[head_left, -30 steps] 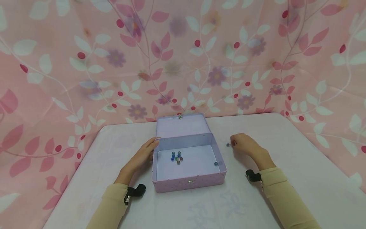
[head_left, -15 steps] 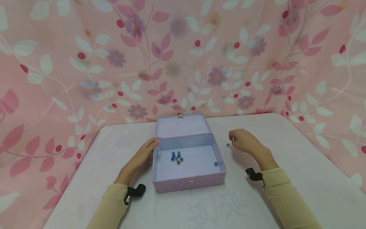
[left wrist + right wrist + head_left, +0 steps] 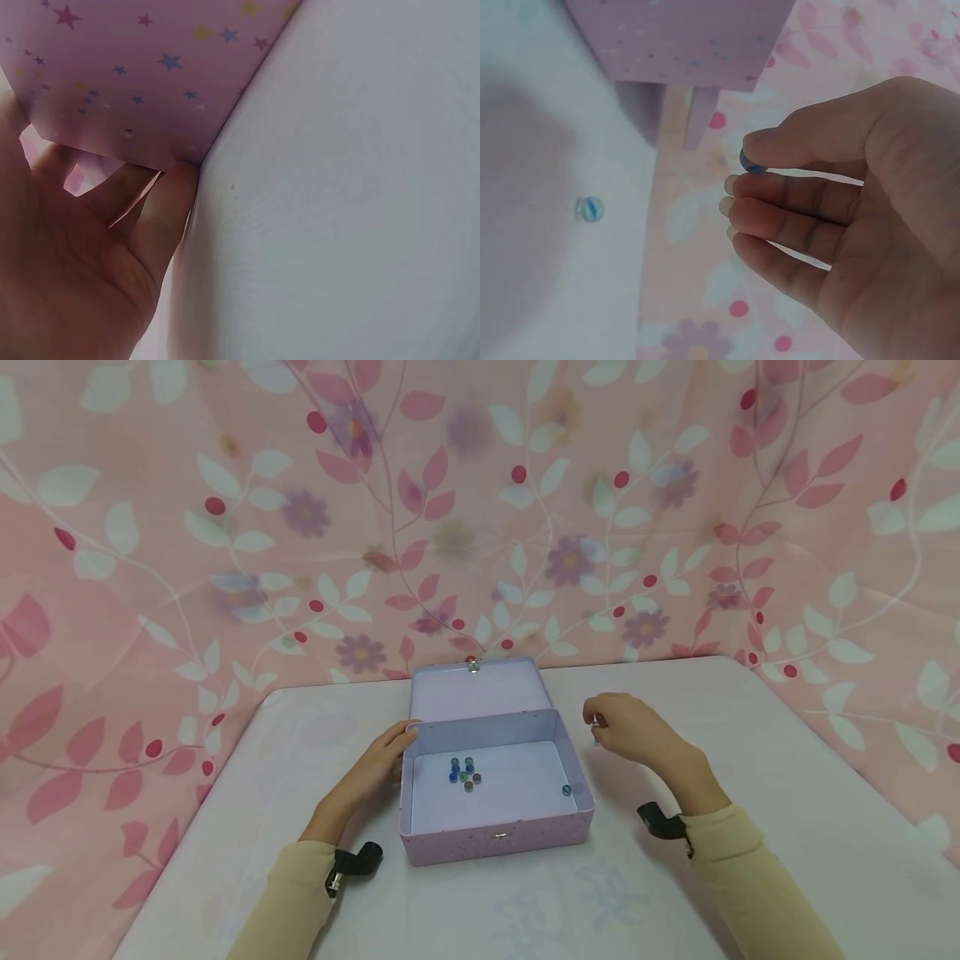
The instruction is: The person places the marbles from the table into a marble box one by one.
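A pink-purple tin box (image 3: 495, 843) with a star pattern stands with its lid laid back. My left hand (image 3: 371, 768) holds the box at its far left corner; in the left wrist view, the fingers (image 3: 169, 217) reach round the corner near the tabletop. Off the box's right side, my right hand (image 3: 637, 727) pinches a dark blue glass marble (image 3: 751, 163) between thumb and forefinger, above the table. Another clear marble with a blue swirl (image 3: 592, 209) lies on the cloth below, mostly hidden by the hand in the head view.
Inside the box, several blue, green and brown marbles (image 3: 463, 776) cluster left of the middle. One lone marble (image 3: 566, 790) lies near its right wall. The open lid (image 3: 480, 689) rests behind. A flowered curtain (image 3: 480, 527) closes off the white table's (image 3: 315, 727) back.
The right hand has risen off the table with the marble and moved left towards the box, now passing over the loose marble. The left hand and the box have stayed put.
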`<state>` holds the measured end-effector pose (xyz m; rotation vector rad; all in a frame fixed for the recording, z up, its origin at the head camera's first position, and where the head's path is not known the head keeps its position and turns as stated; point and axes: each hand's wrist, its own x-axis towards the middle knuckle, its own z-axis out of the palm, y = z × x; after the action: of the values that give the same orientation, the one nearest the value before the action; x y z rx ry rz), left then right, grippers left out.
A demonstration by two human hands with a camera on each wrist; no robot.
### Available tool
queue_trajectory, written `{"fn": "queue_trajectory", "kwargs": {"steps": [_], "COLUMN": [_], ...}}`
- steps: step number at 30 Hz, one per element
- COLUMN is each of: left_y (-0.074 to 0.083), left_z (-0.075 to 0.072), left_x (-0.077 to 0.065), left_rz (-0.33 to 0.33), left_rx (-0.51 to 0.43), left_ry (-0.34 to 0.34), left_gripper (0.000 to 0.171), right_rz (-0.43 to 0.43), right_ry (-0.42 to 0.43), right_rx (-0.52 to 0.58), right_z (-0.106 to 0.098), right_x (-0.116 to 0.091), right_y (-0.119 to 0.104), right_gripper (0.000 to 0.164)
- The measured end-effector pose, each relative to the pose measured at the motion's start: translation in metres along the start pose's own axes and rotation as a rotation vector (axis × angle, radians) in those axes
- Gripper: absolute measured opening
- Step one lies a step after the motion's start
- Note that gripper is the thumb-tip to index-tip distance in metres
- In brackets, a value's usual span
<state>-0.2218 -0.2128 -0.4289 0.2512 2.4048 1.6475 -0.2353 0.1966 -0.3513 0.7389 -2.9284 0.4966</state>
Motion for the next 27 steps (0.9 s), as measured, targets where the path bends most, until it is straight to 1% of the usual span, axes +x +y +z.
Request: {"fn": "queue_trajectory", "kwargs": {"steps": [9, 14, 21, 27], "left_y": [-0.001, 0.0, 0.001, 0.0], "left_z": [-0.001, 0.0, 0.0, 0.0], "left_x": [0.001, 0.001, -0.001, 0.0], "left_rz": [-0.002, -0.004, 0.0, 0.002], "left_rx": [0.005, 0.002, 0.004, 0.003], "left_ry": [0.001, 0.002, 0.004, 0.006], "left_gripper": [0.062, 0.062, 0.062, 0.062], "right_rz": [-0.096, -0.118, -0.129, -0.158], "right_ry": [0.01, 0.013, 0.036, 0.047], "right_rx": [0.051, 0.073, 0.061, 0.061], "right_z": [0.003, 0.007, 0.007, 0.008], "right_x": [0.0, 0.001, -0.001, -0.001], "right_y": [-0.015, -0.02, -0.025, -0.032], "right_gripper": [0.013, 0.013, 0.013, 0.012]}}
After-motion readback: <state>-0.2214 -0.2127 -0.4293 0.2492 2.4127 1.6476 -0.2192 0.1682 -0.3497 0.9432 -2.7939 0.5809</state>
